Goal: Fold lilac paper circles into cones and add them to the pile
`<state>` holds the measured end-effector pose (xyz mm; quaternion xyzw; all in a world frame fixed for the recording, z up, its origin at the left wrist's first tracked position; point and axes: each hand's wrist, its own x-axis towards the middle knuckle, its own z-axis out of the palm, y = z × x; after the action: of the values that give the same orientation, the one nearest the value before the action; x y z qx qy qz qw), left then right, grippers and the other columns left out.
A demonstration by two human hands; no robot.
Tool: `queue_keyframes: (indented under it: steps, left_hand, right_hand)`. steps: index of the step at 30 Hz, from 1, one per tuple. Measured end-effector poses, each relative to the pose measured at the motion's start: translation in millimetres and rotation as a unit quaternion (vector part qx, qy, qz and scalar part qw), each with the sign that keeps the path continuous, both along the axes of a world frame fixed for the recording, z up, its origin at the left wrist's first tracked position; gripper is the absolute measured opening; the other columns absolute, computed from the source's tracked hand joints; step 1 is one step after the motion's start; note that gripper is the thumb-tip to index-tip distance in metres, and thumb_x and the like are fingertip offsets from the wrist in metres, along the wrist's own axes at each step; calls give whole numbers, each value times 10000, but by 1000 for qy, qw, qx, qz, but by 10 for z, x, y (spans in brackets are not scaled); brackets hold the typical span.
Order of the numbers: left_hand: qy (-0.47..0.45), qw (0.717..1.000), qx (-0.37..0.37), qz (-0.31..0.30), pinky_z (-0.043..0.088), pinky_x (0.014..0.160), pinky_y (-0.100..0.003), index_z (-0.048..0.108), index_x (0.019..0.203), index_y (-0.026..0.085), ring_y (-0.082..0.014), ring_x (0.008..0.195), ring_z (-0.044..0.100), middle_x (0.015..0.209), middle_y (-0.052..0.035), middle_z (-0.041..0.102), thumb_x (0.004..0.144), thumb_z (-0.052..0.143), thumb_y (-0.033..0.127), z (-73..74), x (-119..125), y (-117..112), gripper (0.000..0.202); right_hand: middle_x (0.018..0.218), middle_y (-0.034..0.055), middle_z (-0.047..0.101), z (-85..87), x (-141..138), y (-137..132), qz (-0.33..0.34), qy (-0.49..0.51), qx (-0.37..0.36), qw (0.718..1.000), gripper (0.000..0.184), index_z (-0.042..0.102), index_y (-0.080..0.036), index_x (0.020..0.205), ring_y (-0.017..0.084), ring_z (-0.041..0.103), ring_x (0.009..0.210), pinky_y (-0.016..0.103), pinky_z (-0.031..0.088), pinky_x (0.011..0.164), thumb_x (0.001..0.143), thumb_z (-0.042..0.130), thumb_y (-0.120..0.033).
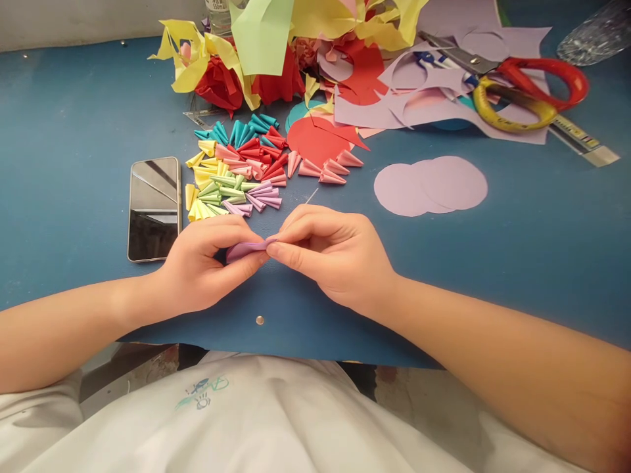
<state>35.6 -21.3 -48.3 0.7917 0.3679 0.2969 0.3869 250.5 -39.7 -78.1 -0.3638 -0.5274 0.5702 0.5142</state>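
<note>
A folded piece of purple paper (243, 249) is pinched between my two hands above the front part of the blue table. My left hand (211, 259) grips its left side, thumb below and fingers above. At its right tip, my right hand (335, 249) closes with thumb and fingertips. Just beyond my hands lies a pile of small rolled paper cones (231, 164) in teal, red, pink, yellow, green and purple. Overlapping purple paper circles (430, 186) lie flat to the right of the pile.
A phone (154, 210) lies left of the cones. Scissors (513, 85) with red and yellow handles rest on purple paper scraps (374, 117) at the back right, near a cutter knife (584, 139). Crumpled yellow paper (325, 23) and a clear bottle (599, 33) are at the back.
</note>
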Motion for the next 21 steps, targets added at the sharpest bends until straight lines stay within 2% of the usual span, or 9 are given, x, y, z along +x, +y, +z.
queue_keyframes:
  steps: [4, 11, 17, 21]
  left_hand:
    - [13, 1000, 13, 1, 465, 611, -383, 735, 824, 272, -187, 622, 550, 675, -23, 620, 960, 752, 286, 12, 1, 1, 138]
    - [5, 1000, 17, -1, 479, 620, -371, 738, 842, 260, -178, 642, 573, 704, -21, 669, 951, 768, 260, 1, -3, 3, 113]
    - [2, 1000, 19, -5, 469, 615, -376, 782, 869, 282, -185, 638, 575, 706, -31, 653, 962, 752, 258, -4, -15, -3, 101]
    - [-3, 999, 37, -13, 459, 607, -345, 781, 866, 250, -164, 633, 567, 702, -20, 649, 960, 757, 214, 7, -11, 0, 104]
  right_hand:
    - [784, 18, 709, 3, -4, -3, 1, -7, 18, 1000, 196, 811, -239, 754, 157, 646, 712, 316, 535, 610, 831, 939, -366]
    - [794, 13, 705, -10, -3, -19, -1, -2, 40, 999, 156, 785, -234, 759, 155, 643, 732, 316, 530, 627, 858, 901, -266]
    - [776, 16, 702, 1, -5, -6, 8, -16, 44, 999, 265, 768, -227, 731, 153, 634, 697, 323, 518, 612, 848, 933, -397]
    - [773, 16, 698, 0, -7, 0, 13, -9, 48, 999, 250, 771, -219, 732, 148, 633, 694, 320, 513, 610, 857, 927, -368]
